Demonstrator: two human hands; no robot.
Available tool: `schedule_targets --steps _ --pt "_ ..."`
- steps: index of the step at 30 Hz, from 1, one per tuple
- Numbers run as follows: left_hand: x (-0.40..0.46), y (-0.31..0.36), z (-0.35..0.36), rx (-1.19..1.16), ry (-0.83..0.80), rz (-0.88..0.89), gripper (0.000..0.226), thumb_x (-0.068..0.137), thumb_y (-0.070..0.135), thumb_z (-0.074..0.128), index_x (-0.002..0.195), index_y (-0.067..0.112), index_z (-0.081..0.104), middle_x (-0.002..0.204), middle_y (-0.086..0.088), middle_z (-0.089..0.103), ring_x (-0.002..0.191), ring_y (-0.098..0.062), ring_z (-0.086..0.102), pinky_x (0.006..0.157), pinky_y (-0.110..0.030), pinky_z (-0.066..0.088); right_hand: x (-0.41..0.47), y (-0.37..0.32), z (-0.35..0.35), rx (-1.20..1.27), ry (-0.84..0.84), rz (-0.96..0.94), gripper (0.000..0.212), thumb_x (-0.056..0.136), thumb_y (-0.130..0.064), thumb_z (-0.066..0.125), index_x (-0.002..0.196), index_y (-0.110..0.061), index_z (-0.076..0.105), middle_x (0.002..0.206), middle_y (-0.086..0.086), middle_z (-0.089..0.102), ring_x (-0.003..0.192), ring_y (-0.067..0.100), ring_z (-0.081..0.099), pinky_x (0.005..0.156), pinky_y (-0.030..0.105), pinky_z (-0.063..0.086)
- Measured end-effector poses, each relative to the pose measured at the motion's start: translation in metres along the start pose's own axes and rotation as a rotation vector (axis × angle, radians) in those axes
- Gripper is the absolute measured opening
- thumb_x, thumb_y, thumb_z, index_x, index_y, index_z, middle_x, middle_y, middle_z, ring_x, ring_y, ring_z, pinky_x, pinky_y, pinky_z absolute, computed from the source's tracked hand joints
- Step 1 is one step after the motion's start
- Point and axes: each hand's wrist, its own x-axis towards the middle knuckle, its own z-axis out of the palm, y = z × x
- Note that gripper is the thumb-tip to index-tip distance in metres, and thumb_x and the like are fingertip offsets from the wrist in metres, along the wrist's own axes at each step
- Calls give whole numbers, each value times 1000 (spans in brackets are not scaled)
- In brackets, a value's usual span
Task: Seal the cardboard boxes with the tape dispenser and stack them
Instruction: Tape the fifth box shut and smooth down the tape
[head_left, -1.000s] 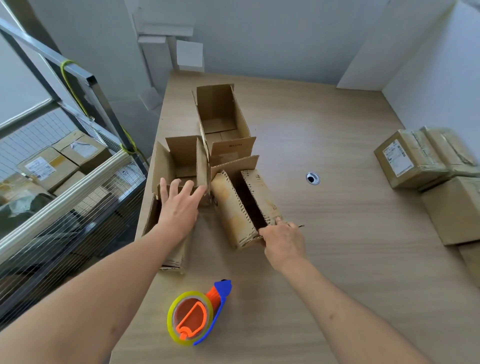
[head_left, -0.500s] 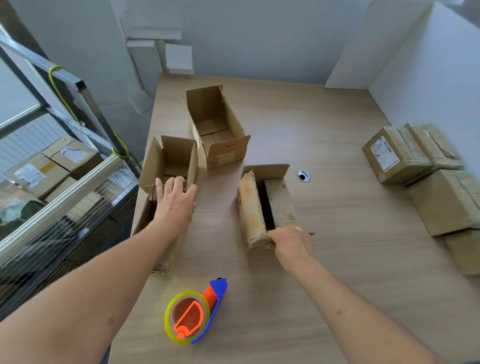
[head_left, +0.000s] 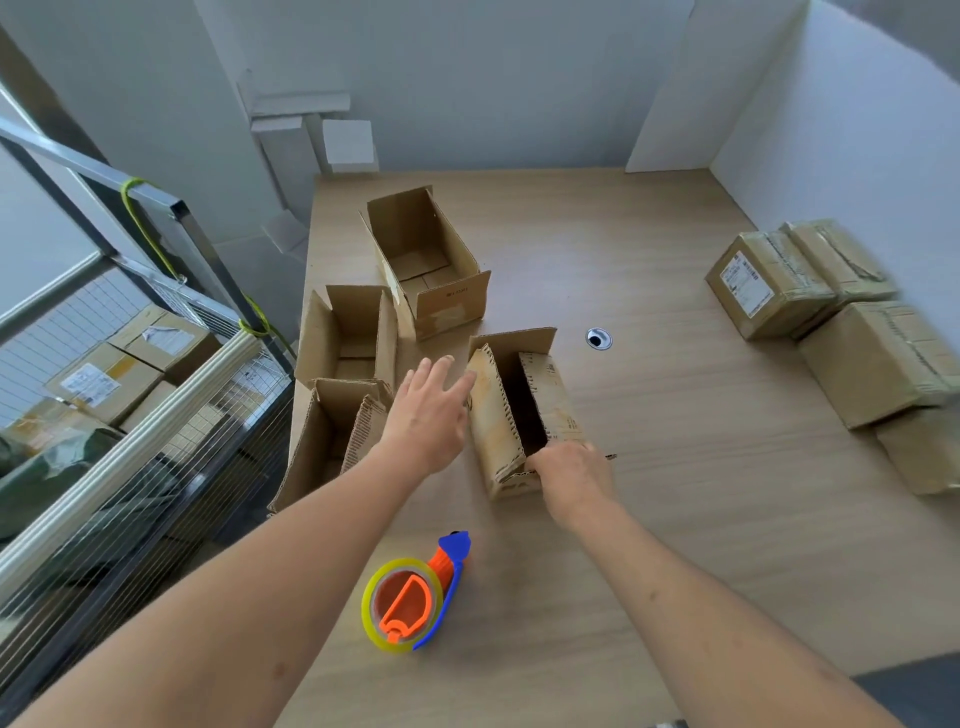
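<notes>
Head view: wooden table meets white walls, wire shelving alongside.

On the wooden table, the right hand grips the near end of an open cardboard box. The left hand, fingers spread, reaches toward its left flap. A tape dispenser lies nearer. Sealed boxes sit far right.
</notes>
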Motion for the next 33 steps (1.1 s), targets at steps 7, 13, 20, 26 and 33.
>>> schedule_targets --steps 7,13,20,26,33 --pt "-29 48 2 -77 -59 16 58 99 20 50 155 25 35 164 -14 23 151 -36 20 119 -47 32 -44 28 16 85 24 -7 37 96 -12 59 123 -34 71 122 0 66 120 28 57 104 32 42" --pt "-47 91 15 -124 -116 -89 71 91 16 59 156 34 36 164 -15 14 154 -36 12 119 -48 34 -73 75 42 200 12 -41 32 100 -25 60 129 -35 69 127 1 61 128 29 51 107 33 38" --pt "-81 149 38 -179 -192 -247 66 84 7 61 140 41 54 164 -12 4 155 -36 -1 115 -50 38 -101 143 66 211 -95 -198 31 90 -32 69 119 -22 74 121 2 62 122 25 49 92 26 35" --pt "-111 182 55 -73 -221 -279 13 77 25 65 77 28 52 121 1 38 105 -26 45 83 -36 38 -119 194 87 149 -18 -407 31 82 -2 74 106 -21 80 136 9 61 136 34 46 114 37 31" --pt "-146 191 50 -123 -215 -356 12 74 21 63 76 21 51 104 1 31 85 -25 49 59 -34 43 -128 188 69 35 56 -415 85 83 -4 69 157 -24 34 167 -1 22 154 25 14 120 36 20"
